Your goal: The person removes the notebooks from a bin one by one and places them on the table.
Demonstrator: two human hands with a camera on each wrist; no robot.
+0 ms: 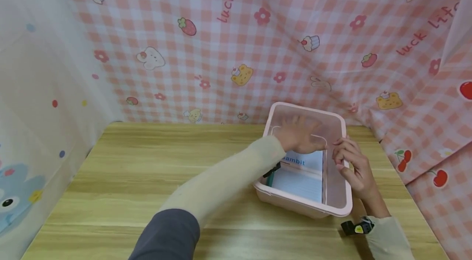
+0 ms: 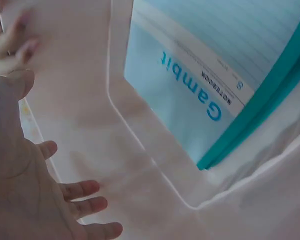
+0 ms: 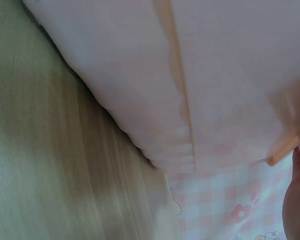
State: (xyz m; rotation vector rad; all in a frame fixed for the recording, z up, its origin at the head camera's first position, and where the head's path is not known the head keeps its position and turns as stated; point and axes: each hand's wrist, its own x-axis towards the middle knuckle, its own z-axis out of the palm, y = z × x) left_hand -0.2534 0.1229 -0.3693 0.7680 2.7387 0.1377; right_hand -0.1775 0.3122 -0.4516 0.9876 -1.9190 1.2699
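A pale pink plastic bin (image 1: 306,209) stands at the right part of the table. On its floor lies a light-blue notebook (image 1: 300,184) printed "Gambit", with a teal spine strip (image 2: 255,112) in the left wrist view. My left hand (image 1: 299,135) reaches over the bin's far half, fingers spread and holding nothing; it is blurred in the head view. Seen from the left wrist, that hand (image 2: 30,180) is apart from the notebook. My right hand (image 1: 354,166) grips the bin's right rim, its fingers curled there. Only part of this hand (image 3: 297,200) shows in the right wrist view.
The wood-grain table (image 1: 147,178) extends left of the bin. A pink checked cloth (image 1: 206,47) hangs right behind the table's back edge and along the right side. A pale curtain (image 1: 55,67) hangs at the left. A black wrist camera (image 1: 357,227) sits at my right cuff.
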